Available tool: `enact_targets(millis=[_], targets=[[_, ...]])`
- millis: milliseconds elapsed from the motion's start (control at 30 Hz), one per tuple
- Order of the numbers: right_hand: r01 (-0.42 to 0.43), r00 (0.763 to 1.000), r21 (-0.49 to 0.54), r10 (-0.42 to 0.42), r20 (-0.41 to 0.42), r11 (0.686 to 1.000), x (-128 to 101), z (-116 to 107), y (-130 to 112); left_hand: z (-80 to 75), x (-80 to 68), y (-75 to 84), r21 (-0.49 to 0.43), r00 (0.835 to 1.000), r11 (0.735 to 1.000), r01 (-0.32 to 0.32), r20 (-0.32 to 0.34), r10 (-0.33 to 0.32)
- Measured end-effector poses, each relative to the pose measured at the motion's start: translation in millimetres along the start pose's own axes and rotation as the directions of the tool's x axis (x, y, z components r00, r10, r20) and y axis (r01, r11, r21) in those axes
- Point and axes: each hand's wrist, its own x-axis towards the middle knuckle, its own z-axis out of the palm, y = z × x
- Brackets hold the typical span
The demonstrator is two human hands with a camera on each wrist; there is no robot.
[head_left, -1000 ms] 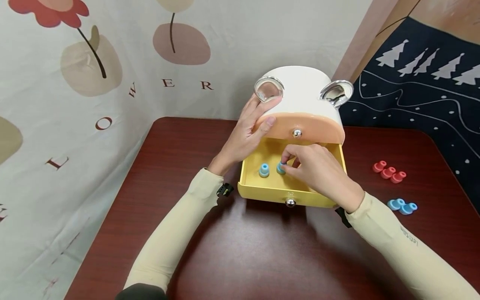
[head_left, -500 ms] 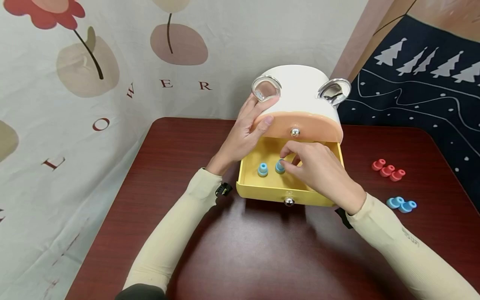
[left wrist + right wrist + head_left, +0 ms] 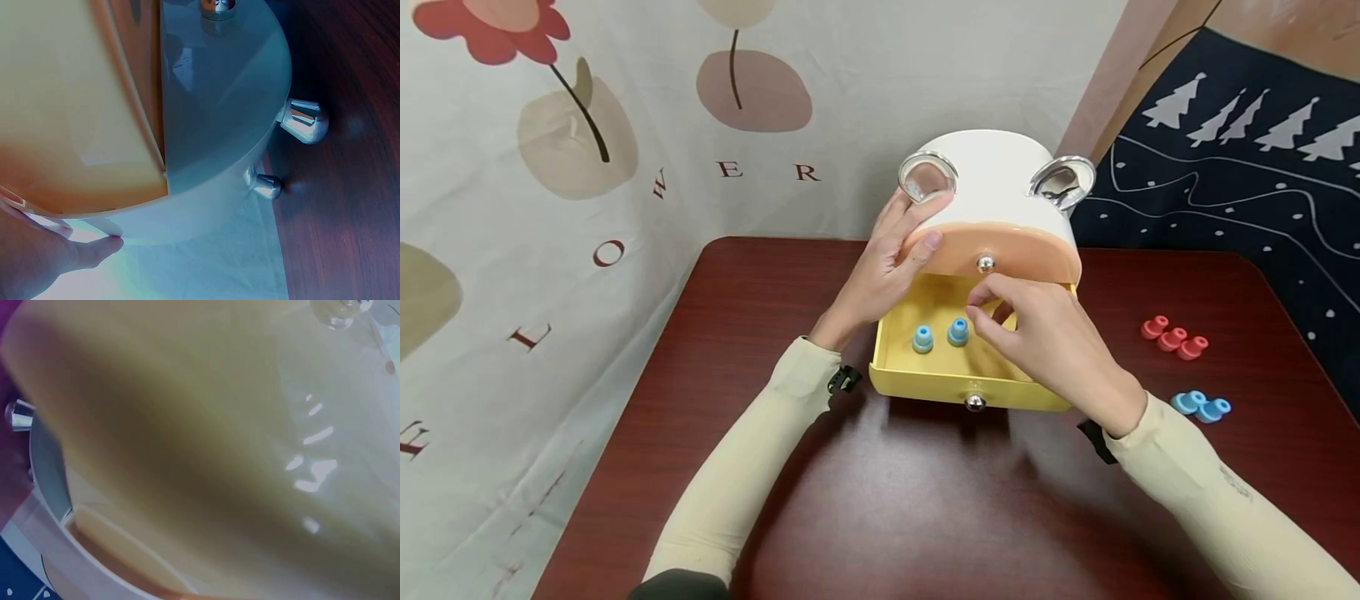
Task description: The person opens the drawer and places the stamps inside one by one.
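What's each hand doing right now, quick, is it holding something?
Left hand: open, resting against the white cabinet.
Right hand: open, fingers loosely bent, holding nothing, over the yellow drawer.

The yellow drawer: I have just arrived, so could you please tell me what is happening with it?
A person's left hand rests against the white cabinet, while the right hand is over the open yellow drawer, apparently holding nothing. Two blue pieces stand upright inside, near its fingertips. Two other blue pieces and three red pieces are on the table, to the person's right.
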Motion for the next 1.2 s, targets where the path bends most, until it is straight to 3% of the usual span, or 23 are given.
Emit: enact_targets(millis=[400, 733, 1200], targets=[[-0.017, 0.989, -0.003, 0.017, -0.149, 1.0, -14, -18, 7, 1.3, -0.5, -1.0, -0.003, 1.0, 1.0, -0.003, -0.001, 0.003], [-0.053, 0.947, 0.039, 0.063, -0.316, 0.998, -33, -34, 24, 0.4, -0.3, -0.9, -0.003, 1.0, 1.0, 0.0, -0.001, 0.0], [-0.175, 0.918, 0.013, 0.168, -0.36, 0.984, -63, -48, 48, 0.0, 0.0, 0.6, -0.02, 1.0, 1.0, -0.006, 0.0, 0.006]])
